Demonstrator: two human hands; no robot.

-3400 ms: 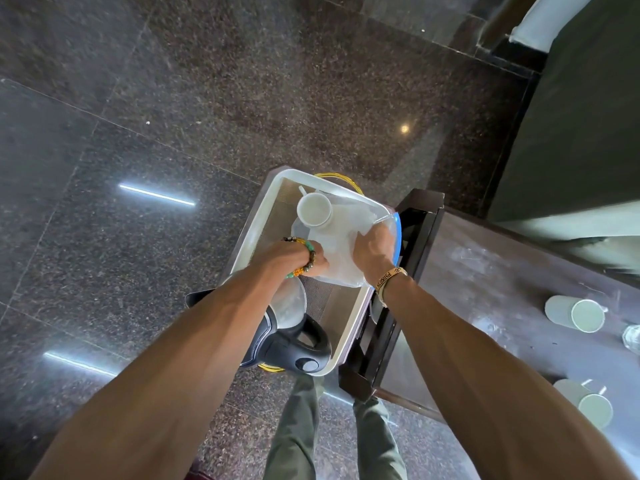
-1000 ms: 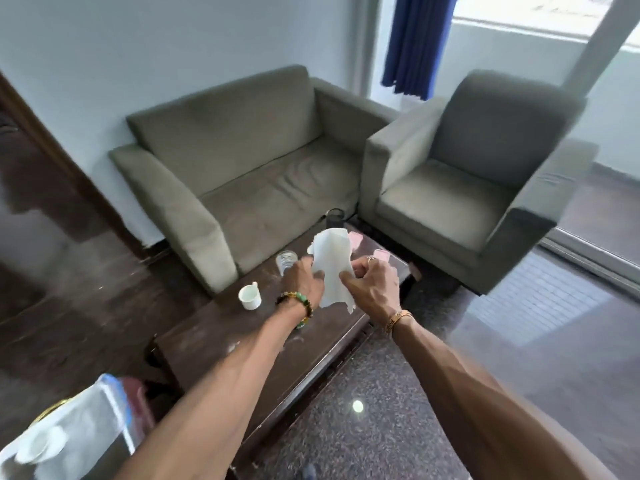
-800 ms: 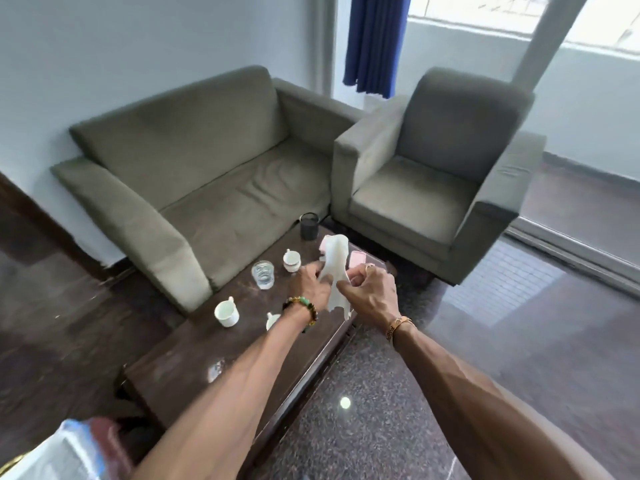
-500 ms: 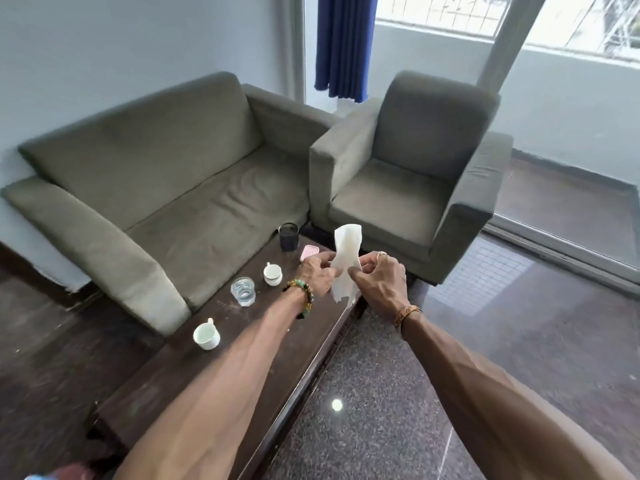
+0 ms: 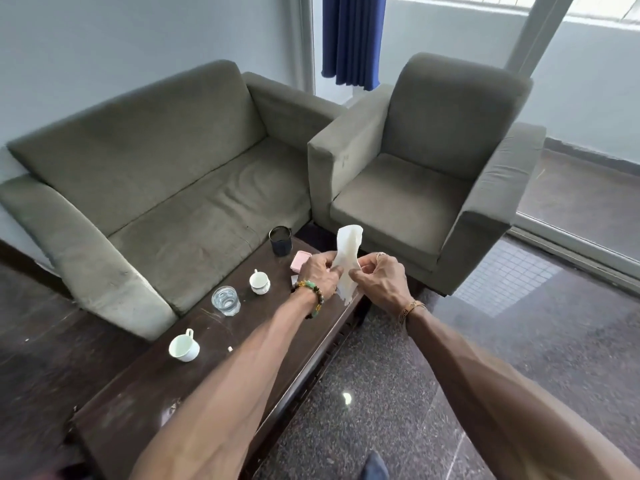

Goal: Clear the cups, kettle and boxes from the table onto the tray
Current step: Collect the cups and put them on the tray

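Above the far end of the dark wooden counter, both hands meet around a crumpled white tissue. The left hand, with a beaded bracelet at its wrist, pinches the sheet's left edge between thumb and fingers. The right hand, wearing a ring and a gold bracelet, pinches the right edge just beside it. The tissue stands upright between them, its top rising over the knuckles and its lower end hanging below.

On the counter, a white cup with its handle pointing away sits nearest the camera, close to the sofa-side edge. Farther along stands a clear drinking glass, then a second, smaller white cup. A pink box lies just beyond the left hand, partly hidden by it, and a dark round container stands upright at the far end. A small pale scrap lies near the first cup. No tray or kettle shows in this view.

A grey-green sofa runs along the counter's far side, with a matching armchair beside it and a blue curtain behind. The floor on the near side is polished dark stone.
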